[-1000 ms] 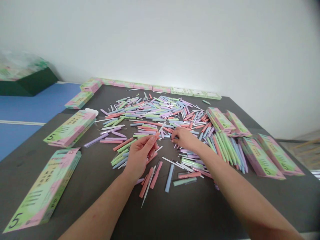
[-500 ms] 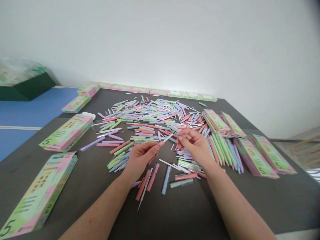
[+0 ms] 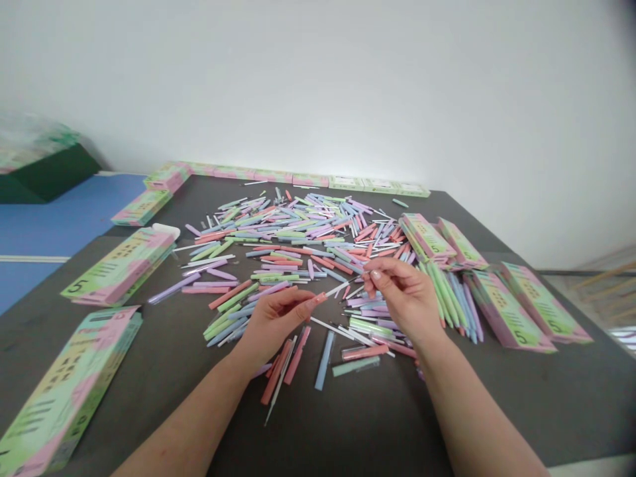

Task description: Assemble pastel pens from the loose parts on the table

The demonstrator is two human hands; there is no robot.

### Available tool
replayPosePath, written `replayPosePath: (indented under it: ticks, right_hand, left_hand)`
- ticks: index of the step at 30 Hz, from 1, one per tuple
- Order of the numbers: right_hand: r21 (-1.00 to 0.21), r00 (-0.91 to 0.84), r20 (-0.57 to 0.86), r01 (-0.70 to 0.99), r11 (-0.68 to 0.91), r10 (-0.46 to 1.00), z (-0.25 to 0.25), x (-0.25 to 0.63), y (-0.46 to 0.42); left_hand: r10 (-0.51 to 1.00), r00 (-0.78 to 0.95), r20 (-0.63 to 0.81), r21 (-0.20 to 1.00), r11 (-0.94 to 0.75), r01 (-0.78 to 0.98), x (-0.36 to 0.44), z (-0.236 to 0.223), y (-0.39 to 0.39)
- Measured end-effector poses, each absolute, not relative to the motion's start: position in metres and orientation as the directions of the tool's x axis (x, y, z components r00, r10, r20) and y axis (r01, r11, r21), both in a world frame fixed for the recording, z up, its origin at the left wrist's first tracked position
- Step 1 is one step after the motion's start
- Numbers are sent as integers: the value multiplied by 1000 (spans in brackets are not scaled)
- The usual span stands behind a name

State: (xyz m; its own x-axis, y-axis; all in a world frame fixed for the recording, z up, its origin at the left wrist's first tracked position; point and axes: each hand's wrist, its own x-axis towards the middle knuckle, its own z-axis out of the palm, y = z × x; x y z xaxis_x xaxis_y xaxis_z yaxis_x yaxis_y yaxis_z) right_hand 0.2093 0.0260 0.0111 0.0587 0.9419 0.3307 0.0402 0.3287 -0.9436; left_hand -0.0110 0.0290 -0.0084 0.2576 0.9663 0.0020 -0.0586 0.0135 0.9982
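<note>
Your left hand (image 3: 273,324) hides part of the coral pen barrel (image 3: 318,299) it grips. At 7 o'clock, the picture's edge cuts off a pastel box (image 3: 64,404); at 10 o'clock, it cuts off a dark green box (image 3: 50,173), and the plastic-wrapped load (image 3: 30,140) on it is blurred. The small print (image 3: 122,255) is unreadable.

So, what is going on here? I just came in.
A person is working with both hands at a dark table. The left hand holds a coral pen barrel, and the right hand pinches a thin white stick that reaches toward that barrel. A loose pile of pastel pen barrels lies among green-and-pink boxes.
</note>
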Motion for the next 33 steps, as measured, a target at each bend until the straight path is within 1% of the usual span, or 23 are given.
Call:
replayPosePath:
  ticks: [3,15,18,22,26,29,33]
  right_hand:
    - [-933,44,343,131,335,938,17,208,22]
    - [-871,-60,373,321,372,926,21,209,17]
    - [-886,-55,358,295,358,932,22,209,16]
    - [-916,-38,355,188,356,934,25,207,16]
    - [-918,-29,381,108,381,924,28,207,16]
    - [-921,-37,375,96,377,926,29,209,17]
    - [-918,-35,375,128,376,927,29,213,16]
  left_hand:
    - [965,260,12,999,-3,-36,-11,-7,29]
    - [957,282,65,998,-70,7,-12,-7,30]
    - [958,280,61,998,-67,12,-12,-7,30]
    - [958,282,45,998,-55,30,-12,-7,29]
    - [955,295,26,998,-41,44,-13,-9,29]
    - [954,297,32,999,-38,16,-14,-11,30]
    - [954,298,40,999,-39,-8,-16,-15,31]
